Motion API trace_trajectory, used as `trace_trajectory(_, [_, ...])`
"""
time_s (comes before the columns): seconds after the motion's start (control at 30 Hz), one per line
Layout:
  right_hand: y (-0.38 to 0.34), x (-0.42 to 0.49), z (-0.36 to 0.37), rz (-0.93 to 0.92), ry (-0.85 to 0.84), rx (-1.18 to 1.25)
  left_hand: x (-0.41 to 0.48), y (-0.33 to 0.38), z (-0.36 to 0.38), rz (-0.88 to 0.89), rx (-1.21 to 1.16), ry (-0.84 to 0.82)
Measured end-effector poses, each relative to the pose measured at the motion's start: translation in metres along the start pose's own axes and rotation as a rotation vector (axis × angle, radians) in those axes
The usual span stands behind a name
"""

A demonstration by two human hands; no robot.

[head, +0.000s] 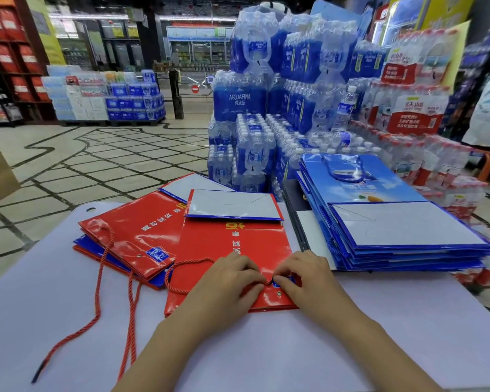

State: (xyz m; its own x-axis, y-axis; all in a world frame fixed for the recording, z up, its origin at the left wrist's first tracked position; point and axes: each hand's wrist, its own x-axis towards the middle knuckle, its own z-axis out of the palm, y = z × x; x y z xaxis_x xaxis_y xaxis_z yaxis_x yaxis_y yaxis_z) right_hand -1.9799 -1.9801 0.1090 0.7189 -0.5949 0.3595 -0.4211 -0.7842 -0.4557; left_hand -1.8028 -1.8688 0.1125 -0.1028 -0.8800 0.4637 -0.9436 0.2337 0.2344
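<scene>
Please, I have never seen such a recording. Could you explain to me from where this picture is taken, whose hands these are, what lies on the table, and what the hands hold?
There is no machine here. One camera sits on a person's head and looks forward and down, so the two bare arms are that person's own. The left hand and the right hand meet over a flat red paper bag and pinch its red cord close to a metal eyelet. On the pale table there also lie a pile of red bags, a loose red cord and a stack of blue bags. Behind them stand packs of bottled water in a shop.
</scene>
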Motion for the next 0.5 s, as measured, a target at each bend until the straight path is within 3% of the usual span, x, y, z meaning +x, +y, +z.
trace_trajectory(0.17, [-0.001,-0.002,0.000,-0.026,-0.013,-0.012,0.008,0.005,-0.001,-0.097,-0.041,-0.005])
trace_trajectory(0.33, [-0.003,-0.004,-0.002,-0.060,0.002,-0.006,0.009,0.012,-0.004,-0.052,-0.051,0.026])
trace_trajectory(0.5, [0.001,-0.012,-0.029,-0.114,-0.117,0.038,0.003,0.014,-0.009,-0.032,-0.165,0.046])
